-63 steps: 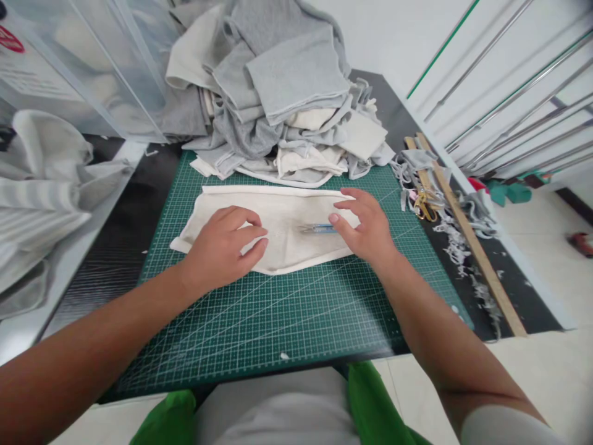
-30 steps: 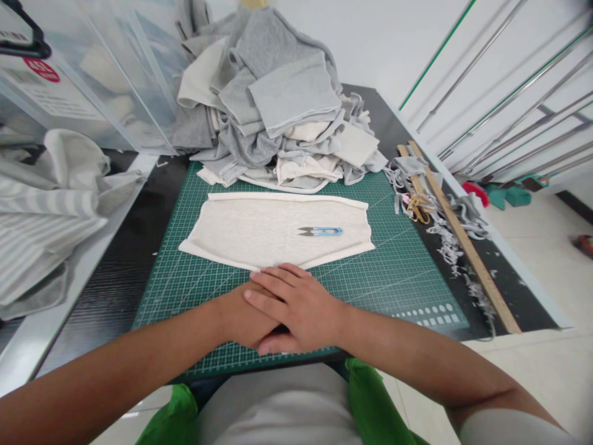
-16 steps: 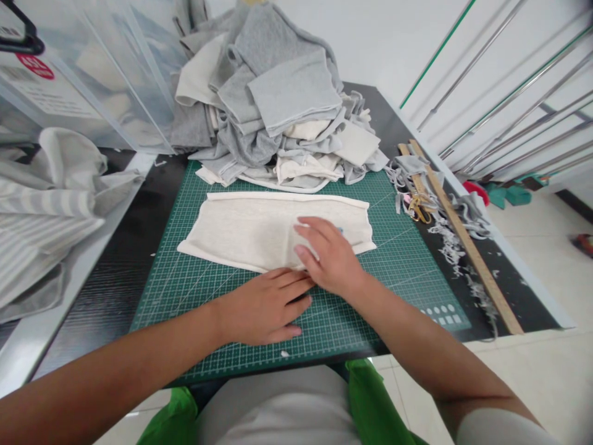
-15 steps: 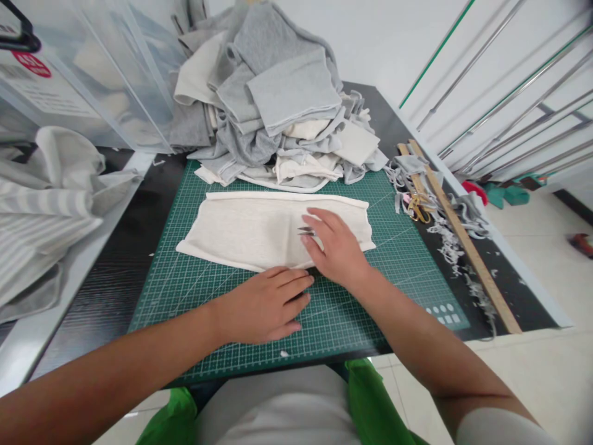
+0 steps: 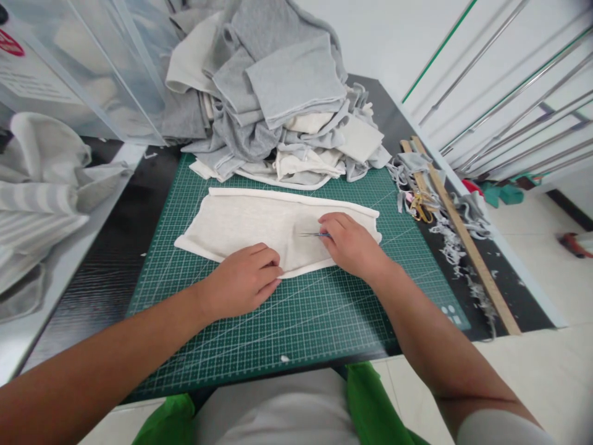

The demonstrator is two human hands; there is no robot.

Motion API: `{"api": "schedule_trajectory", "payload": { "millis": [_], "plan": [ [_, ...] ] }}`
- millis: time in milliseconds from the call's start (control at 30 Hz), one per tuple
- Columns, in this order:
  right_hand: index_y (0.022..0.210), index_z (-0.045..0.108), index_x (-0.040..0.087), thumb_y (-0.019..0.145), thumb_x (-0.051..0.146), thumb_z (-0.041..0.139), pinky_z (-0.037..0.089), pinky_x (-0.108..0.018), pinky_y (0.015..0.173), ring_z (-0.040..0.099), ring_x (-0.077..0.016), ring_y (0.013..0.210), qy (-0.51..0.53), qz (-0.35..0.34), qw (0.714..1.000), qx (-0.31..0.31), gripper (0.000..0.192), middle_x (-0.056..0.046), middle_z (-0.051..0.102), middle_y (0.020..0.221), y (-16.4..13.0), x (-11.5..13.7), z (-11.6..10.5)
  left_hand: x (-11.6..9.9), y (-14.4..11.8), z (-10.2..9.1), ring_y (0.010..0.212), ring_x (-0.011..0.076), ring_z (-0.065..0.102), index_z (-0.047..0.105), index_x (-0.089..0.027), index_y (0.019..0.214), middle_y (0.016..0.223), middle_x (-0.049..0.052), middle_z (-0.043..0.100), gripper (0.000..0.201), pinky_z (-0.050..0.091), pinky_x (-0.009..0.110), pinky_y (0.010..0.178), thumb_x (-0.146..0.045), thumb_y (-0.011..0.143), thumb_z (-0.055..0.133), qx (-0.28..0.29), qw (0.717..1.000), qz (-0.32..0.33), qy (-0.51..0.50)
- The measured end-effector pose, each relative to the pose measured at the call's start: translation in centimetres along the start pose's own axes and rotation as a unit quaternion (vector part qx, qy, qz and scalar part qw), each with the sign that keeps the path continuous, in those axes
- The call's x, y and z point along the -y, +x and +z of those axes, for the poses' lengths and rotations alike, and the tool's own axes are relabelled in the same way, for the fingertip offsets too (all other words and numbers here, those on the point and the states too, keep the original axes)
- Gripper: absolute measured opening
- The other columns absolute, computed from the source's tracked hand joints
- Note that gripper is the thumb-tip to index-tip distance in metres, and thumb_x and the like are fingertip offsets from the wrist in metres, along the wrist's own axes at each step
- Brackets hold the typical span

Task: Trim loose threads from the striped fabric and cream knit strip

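Note:
A cream knit fabric piece [image 5: 250, 222] with rolled edges lies spread out on the green cutting mat [image 5: 222, 346]. My left hand [image 5: 248, 278] is at its near edge, fingers curled and thumb close to them, pinching the rolled edge. Above the right part of the fabric, my right hand [image 5: 349, 241] is closed around a pair of small thread snips [image 5: 311, 235]. Their thin pointed blades stick out to the left, with a bit of blue by the fingers; my hand hides the rest.
Behind the fabric rises a big heap of grey and cream knit pieces [image 5: 291, 80]. To the right lie a wooden ruler [image 5: 467, 247], gold-handled scissors [image 5: 421, 207] and grey scraps [image 5: 449, 247]. Striped cloth [image 5: 41, 204] and a clear plastic bin [image 5: 92, 80] are on the left.
My left hand has shifted left and up along the near edge, its fingers now curled. My right hand has moved slightly right, and the snips' blades look closer together.

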State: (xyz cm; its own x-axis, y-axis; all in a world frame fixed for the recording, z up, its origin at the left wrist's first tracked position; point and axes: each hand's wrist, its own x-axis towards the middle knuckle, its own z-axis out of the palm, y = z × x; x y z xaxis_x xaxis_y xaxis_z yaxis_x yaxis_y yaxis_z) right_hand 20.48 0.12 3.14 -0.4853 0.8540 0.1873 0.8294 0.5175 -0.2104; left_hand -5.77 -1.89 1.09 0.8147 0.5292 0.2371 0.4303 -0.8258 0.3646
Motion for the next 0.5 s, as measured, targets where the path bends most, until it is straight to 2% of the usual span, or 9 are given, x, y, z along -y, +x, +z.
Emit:
{"api": "schedule_trajectory", "payload": {
  "millis": [100, 233, 367, 500],
  "plan": [
    [0.101, 0.056, 0.019, 0.094, 0.022, 0.044, 0.045, -0.035, 0.082, 0.059, -0.0207, 0.091, 0.068, -0.009, 0.998, -0.006, 0.014, -0.008, 0.066, 0.098, -0.4, 1.5, -0.2, 0.1, 0.0, -0.1, 0.093, 0.0190, 0.053, 0.068, -0.018, 0.096, 0.098, 0.007, 0.059, 0.017, 0.048, 0.036, 0.083, -0.024, 0.090, 0.053, -0.002, 0.999, 0.000, -0.040],
    [0.110, 0.057, 0.019, 0.096, 0.026, 0.040, 0.042, -0.029, 0.070, 0.062, -0.0166, 0.079, 0.107, -0.055, 0.988, 0.093, 0.022, -0.004, 0.069, 0.091, -0.9, 3.4, -0.1, 0.2, -0.1, -0.4, 0.094, 0.0181, 0.054, 0.070, -0.019, 0.089, 0.100, 0.006, 0.059, 0.016, 0.048, 0.035, 0.084, -0.020, 0.088, 0.054, -0.002, 0.996, -0.016, -0.089],
    [0.093, 0.064, 0.019, 0.099, 0.042, 0.036, 0.038, -0.028, 0.068, 0.062, -0.0157, 0.078, 0.087, -0.080, 0.978, 0.170, 0.037, -0.003, 0.069, 0.084, -0.8, 4.1, -0.1, 0.6, -0.1, -0.6, 0.095, 0.0154, 0.057, 0.068, -0.018, 0.079, 0.102, 0.005, 0.061, 0.016, 0.048, 0.031, 0.084, -0.012, 0.084, 0.053, 0.004, 0.990, -0.049, -0.129],
    [0.081, 0.064, 0.018, 0.100, 0.044, 0.029, 0.031, -0.028, 0.062, 0.058, -0.0136, 0.069, 0.044, -0.065, 0.981, 0.178, 0.048, -0.002, 0.067, 0.074, -0.7, 4.6, -0.5, 1.1, -0.1, -0.9, 0.098, 0.0146, 0.058, 0.068, -0.018, 0.077, 0.106, 0.004, 0.061, 0.014, 0.049, 0.030, 0.086, -0.012, 0.082, 0.056, 0.031, 0.986, -0.064, -0.150]
  ]
}}
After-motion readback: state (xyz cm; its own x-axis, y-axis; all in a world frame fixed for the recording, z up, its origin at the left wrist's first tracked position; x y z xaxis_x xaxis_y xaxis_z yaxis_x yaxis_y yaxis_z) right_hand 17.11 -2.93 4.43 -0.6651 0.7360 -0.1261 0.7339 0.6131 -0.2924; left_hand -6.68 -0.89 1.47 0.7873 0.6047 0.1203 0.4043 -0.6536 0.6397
